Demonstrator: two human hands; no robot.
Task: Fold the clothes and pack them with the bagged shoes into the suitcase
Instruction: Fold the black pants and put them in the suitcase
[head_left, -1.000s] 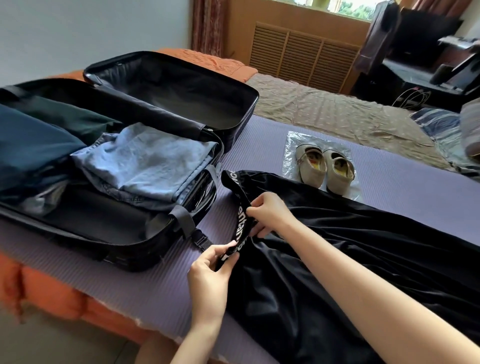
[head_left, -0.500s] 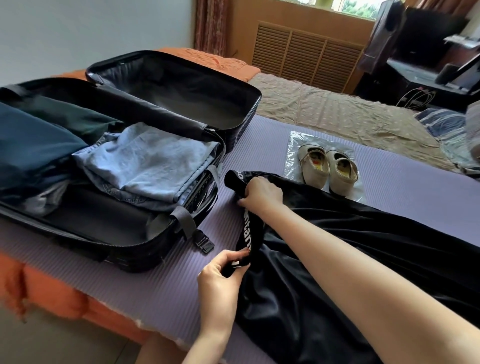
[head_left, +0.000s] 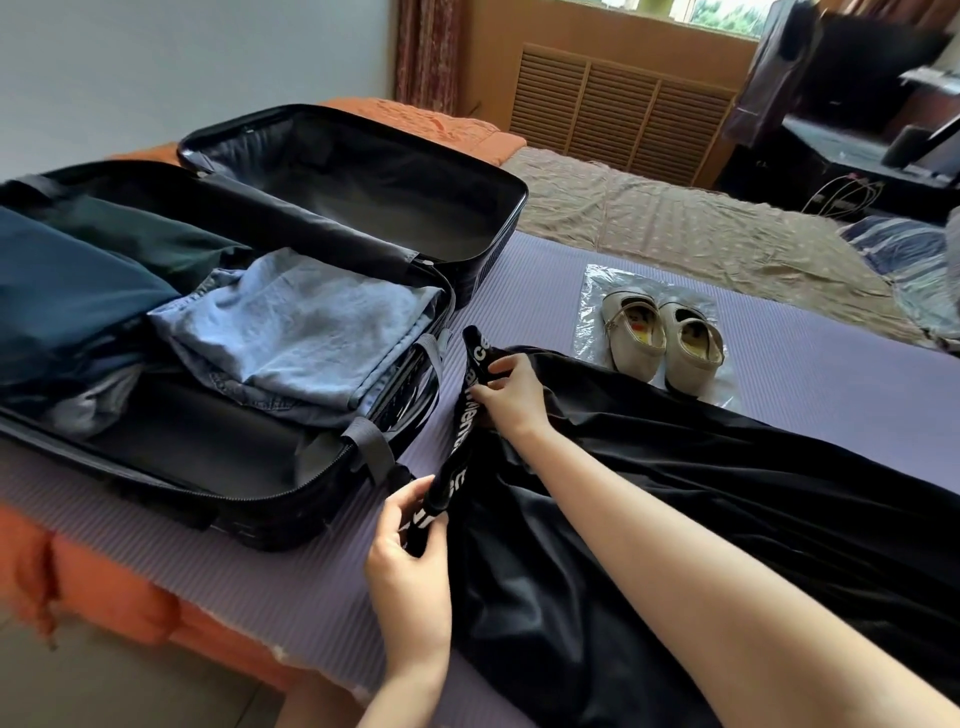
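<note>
A black garment (head_left: 701, 499) lies spread on the purple mat, its lettered waistband (head_left: 462, 436) running towards the suitcase. My left hand (head_left: 410, 561) pinches the near end of the waistband. My right hand (head_left: 511, 395) grips the band further along, near its far end. The black suitcase (head_left: 270, 493) lies open to the left, with folded light-blue denim (head_left: 296, 332) and dark folded clothes (head_left: 67, 296) in its near half. A pair of beige shoes (head_left: 662, 345) rests on a clear plastic bag (head_left: 592, 291) beyond the garment.
The purple mat (head_left: 810, 374) covers the bed's near part, with a brown bedspread (head_left: 675, 228) behind it. An orange cover (head_left: 114, 603) hangs at the bed's front edge. Striped bedding (head_left: 914, 260) lies at the far right; dark furniture stands beyond.
My right hand slid along the waistband towards its far end and then back a little, while my left hand kept the near end. The band now lies straighter.
</note>
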